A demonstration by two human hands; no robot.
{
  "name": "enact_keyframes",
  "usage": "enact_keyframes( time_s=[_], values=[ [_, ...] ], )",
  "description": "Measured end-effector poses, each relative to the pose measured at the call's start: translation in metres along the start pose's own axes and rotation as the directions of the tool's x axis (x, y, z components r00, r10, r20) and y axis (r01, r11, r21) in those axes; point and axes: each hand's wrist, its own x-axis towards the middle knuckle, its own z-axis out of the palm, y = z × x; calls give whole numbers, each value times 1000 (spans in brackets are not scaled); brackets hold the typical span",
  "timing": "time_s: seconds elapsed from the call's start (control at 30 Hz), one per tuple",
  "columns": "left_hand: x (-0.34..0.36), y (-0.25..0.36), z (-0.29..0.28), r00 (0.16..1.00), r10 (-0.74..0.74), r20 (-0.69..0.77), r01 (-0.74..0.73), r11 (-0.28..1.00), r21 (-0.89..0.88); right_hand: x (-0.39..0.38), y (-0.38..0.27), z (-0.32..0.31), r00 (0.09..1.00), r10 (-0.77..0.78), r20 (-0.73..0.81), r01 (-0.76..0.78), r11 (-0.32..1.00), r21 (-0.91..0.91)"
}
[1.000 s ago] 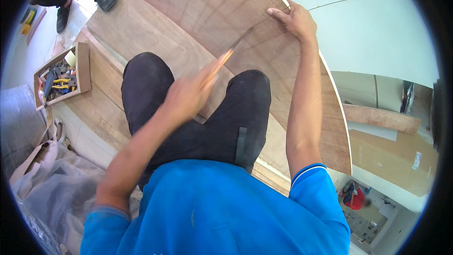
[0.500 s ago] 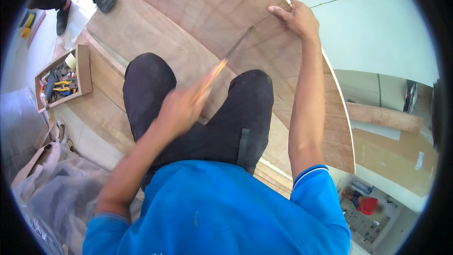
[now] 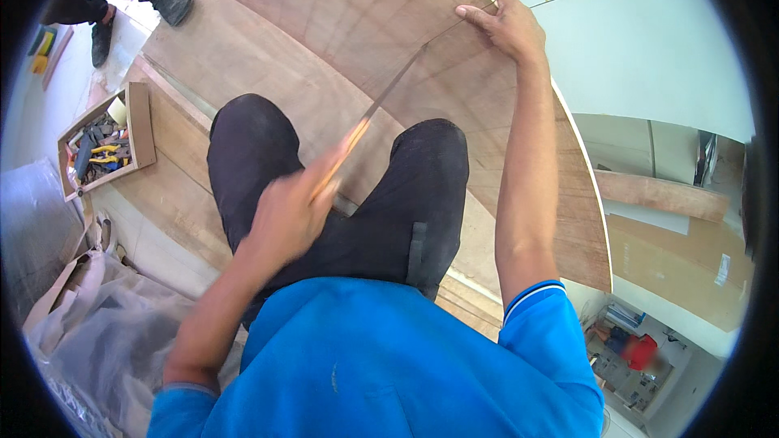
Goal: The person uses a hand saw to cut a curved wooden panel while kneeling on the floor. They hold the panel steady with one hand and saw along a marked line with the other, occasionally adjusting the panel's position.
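Observation:
My left hand (image 3: 292,215) is closed round the light wooden handle (image 3: 349,142) of a tool with a long, narrow dark blade (image 3: 389,81). The blade's far end meets a plywood panel (image 3: 349,0) with a curved pale edge, at a thin slanting line; whether it is in a cut is hard to tell. My right hand (image 3: 507,28) grips the panel's edge near the upper right, thumb on the face. My dark-trousered knees lie either side of the tool, over flat plywood sheets (image 3: 203,32).
A wooden box (image 3: 142,126) of hand tools sits at left, above plastic sheeting (image 3: 122,308). Another person's legs and shoes (image 3: 170,0) are at upper left. At right are a white surface (image 3: 649,49) and cardboard (image 3: 665,268); a person in red (image 3: 637,353) is at lower right.
My left hand has drawn the tool back toward the lower left, exposing more of the blade. My right hand has shifted slightly but still grips the panel's edge.

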Motion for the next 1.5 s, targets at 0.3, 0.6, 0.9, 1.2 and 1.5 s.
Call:
enact_keyframes(
  time_s=[0.3, 0.6, 0.9, 1.2, 1.5],
  values=[
    [96, 15, 18, 999, -39, -7, 39, 996, 78, 9, -26, 5, 996, -42, 76, 46, 998, -45],
    [120, -10, 27, 999, 20, -36, -15, 992, 129, 3, -26, 0, 999, -24, 39, 25, 999, -34],
    [-2, 17, -19, 997, -60, 44, 57, 997, 58, 8, -10, 2, 995, 29, 95, -25, 999, -46],
    [151, -20, 24, 986, 123, -109, -106, 983, 151, 21, -39, 5, 995, -69, 71, 71, 997, -23],
    [-26, -7, -21, 999, 35, -15, -35, 999, 15, 4, -15, 0, 996, 31, 80, -31, 1000, 3]
  ],
)
